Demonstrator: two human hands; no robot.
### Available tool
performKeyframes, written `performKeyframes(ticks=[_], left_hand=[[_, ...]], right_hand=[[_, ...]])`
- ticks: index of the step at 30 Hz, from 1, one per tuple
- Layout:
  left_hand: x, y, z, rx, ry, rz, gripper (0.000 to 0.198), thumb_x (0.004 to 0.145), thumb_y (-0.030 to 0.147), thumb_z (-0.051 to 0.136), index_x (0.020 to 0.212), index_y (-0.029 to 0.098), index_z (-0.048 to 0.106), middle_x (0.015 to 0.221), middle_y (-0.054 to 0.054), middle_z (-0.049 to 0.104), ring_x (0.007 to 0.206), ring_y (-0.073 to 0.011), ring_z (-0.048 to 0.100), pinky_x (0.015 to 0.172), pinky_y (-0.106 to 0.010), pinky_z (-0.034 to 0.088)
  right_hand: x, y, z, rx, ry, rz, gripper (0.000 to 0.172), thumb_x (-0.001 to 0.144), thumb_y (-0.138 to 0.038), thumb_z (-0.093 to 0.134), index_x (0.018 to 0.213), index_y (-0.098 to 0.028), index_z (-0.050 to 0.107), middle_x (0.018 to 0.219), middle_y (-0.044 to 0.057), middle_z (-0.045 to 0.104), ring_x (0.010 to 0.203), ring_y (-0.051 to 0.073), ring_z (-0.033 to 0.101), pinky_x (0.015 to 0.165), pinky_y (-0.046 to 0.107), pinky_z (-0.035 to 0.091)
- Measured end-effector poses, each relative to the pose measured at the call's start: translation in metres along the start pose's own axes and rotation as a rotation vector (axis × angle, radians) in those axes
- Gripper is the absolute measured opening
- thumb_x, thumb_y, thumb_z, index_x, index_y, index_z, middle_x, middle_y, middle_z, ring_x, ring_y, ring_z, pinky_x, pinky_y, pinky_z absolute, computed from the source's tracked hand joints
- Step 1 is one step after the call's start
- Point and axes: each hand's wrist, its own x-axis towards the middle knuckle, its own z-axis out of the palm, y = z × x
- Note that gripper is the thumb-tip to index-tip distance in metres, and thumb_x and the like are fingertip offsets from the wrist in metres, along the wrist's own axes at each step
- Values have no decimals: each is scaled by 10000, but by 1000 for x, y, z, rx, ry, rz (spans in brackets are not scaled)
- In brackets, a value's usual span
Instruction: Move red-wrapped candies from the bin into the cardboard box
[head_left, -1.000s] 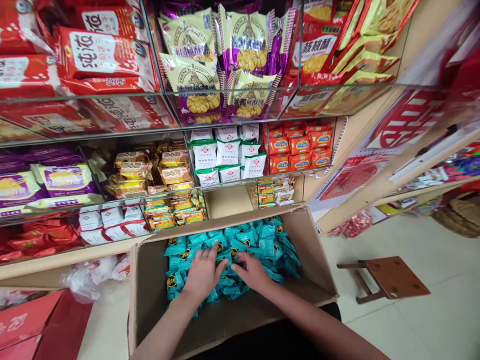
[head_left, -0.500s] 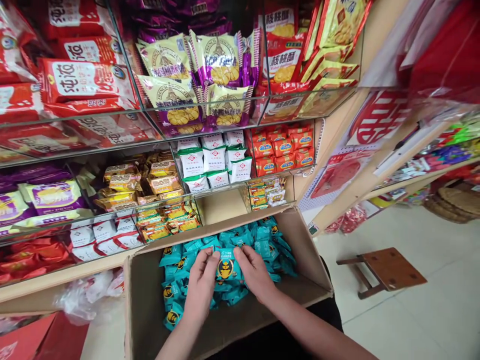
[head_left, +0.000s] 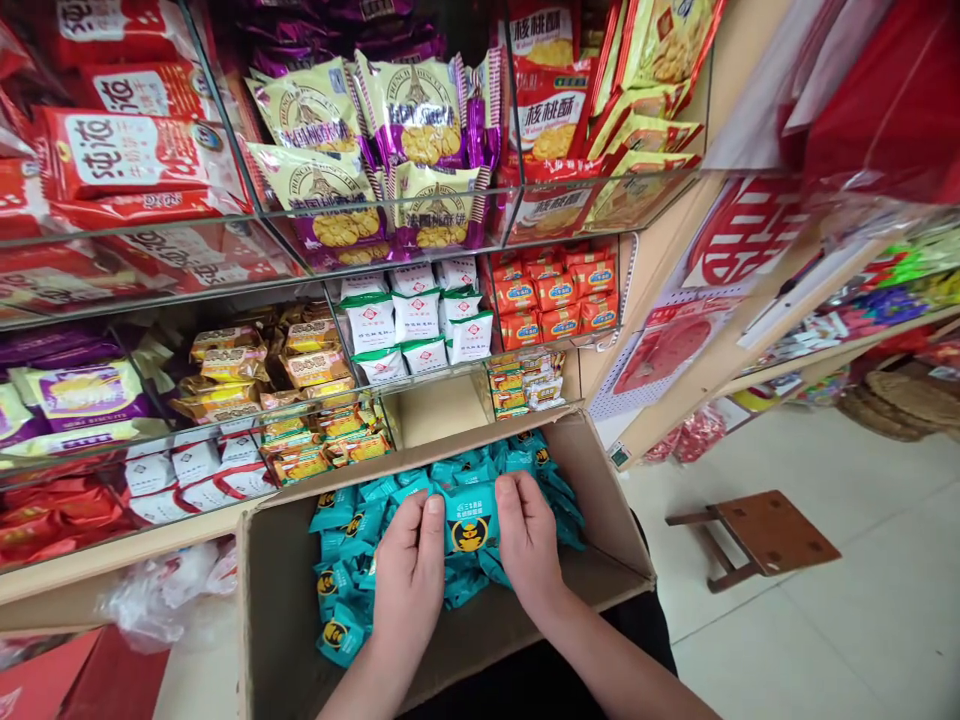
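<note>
One teal packet (head_left: 471, 520) is held between two hands, above the heap in a cardboard box (head_left: 609, 495). Its left end is gripped by the fingers of the left hand (head_left: 411, 555), its right end by those of the right hand (head_left: 531, 545); both sets are closed narrowly on the wrapper, the thumbs being laid on the near face. The round black-and-yellow emblem is left uncovered between them.

Below and around it, loose teal packets (head_left: 341, 635) are piled inside the box, overlapped too much to be counted. The hands are separated from the shelf (head_left: 442, 412) by the box's far wall. On the upper tier, four cream-and-purple biscuit packs (head_left: 427, 110) are shown at the front, with red packs (head_left: 142, 150) stacked to their left. Underneath, nine white packets (head_left: 416, 315) can be counted; just to their right, six orange-red packets (head_left: 556, 290) are faced forward with blue labels. Gold-wrapped packs (head_left: 232, 360) are heaped to the left of the white ones. One wooden stool (head_left: 780, 530) is placed on the floor (head_left: 825, 620), apart from the box. At the lower left, plastic bags (head_left: 165, 600) are seen near one red box (head_left: 97, 670), which is partly cut off.
</note>
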Motion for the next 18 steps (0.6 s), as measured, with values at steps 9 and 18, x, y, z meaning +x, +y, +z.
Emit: performKeyframes(ticks=[9, 18], left_hand=[[1, 0, 0, 6, 45, -1, 307, 848, 342, 397, 571, 235, 318, 532, 59, 296, 485, -127, 327, 466, -232, 289], [3, 7, 2, -128, 104, -46, 338, 842, 405, 396, 557, 232, 339, 530, 57, 277, 478, -121, 292, 452, -234, 283]], right_hand=[[1, -3, -5, 96, -91, 37, 359, 864, -456, 361, 606, -210, 316, 565, -42, 311, 522, 106, 327, 489, 221, 306], [-2, -5, -4, 55, -26, 57, 390, 863, -485, 329, 589, -207, 331, 554, -37, 317, 522, 112, 336, 503, 234, 317]])
